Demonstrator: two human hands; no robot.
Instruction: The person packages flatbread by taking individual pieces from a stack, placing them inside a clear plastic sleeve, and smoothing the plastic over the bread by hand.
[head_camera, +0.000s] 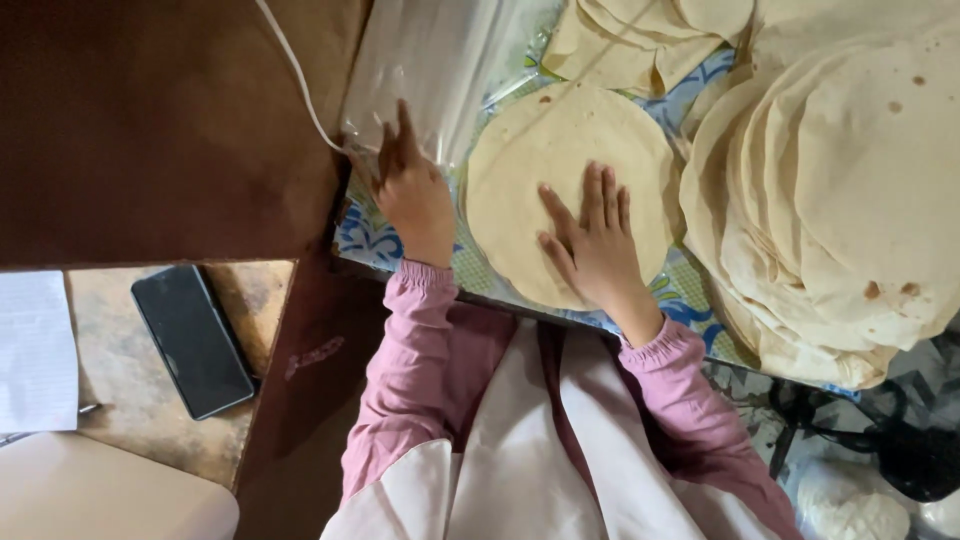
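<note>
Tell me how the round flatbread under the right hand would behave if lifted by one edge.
The flatbread looks very thin and lies flat, so it would probably droop, not stay stiff. It seems light for its width. The folded pieces behind suggest it bends without cracking, though it might tear if pulled. The right hand rests flat on it; the left hand touches the clear plastic sheet.

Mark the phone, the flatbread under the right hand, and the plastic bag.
phone (192, 340), head view, middle of its dark screen
flatbread (560, 140), head view, bare upper part
plastic bag (430, 60), head view, clear sheet's middle
</note>
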